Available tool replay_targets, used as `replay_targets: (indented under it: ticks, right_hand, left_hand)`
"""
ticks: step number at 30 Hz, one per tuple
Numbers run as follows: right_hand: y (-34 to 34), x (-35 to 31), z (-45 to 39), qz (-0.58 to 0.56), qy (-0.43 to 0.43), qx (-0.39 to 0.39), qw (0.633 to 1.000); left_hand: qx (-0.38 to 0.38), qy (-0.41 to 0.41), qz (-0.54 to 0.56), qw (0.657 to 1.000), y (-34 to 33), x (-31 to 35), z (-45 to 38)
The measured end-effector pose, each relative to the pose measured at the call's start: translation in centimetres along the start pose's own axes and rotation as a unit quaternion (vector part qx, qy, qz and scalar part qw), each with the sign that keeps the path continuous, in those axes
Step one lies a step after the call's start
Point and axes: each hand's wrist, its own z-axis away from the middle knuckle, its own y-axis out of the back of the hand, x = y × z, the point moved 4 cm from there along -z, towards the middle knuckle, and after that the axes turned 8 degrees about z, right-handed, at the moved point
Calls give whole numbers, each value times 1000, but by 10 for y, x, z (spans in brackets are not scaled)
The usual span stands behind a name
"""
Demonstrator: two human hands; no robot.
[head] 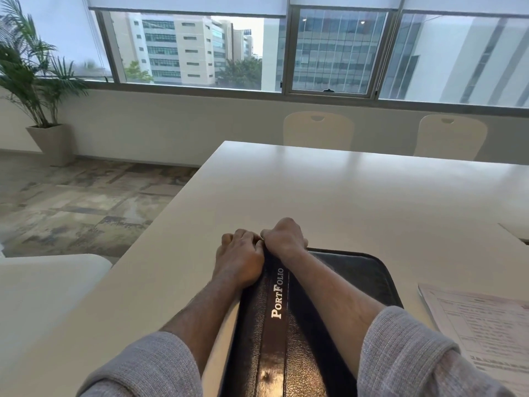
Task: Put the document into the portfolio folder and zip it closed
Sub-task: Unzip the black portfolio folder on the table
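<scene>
While curled together at the far end of the spine, left hand (240, 260) and right hand (284, 239) both gripping the top edge of the portfolio folder (274, 319), knuckles touching, fingertips hidden over the far side; whether pinching a zipper pull, impossible to tell. Standing on edge rather than lying flat, spine up with gold "PortFolio" lettering, black cover falling away toward 3 o'clock. Nothing visible inside; interior hidden, so contents unknown. At 4 o'clock from the hands, just beside the folder, printed document (481, 325) lying flat on the white table (357, 196), outside the folder. Judged an early stage: opening likely in hand, with inserting the sheet and zipping shut left to do.
</scene>
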Motion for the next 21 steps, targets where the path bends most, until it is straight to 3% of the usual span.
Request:
replay_targets:
  ticks: [4,14,21]
  right_hand:
    - [3,-2,3,-12,2,-34,999]
    - [7,1,1,19,9,-2,1000]
    - [2,-8,-7,-69,-3,-128,989]
  left_hand:
    - [-14,-5,15,1000,1,1,1]
    - [-11,-9,16,1000,0,0,0]
    - [3,-8,34,999,1,-3,-1]
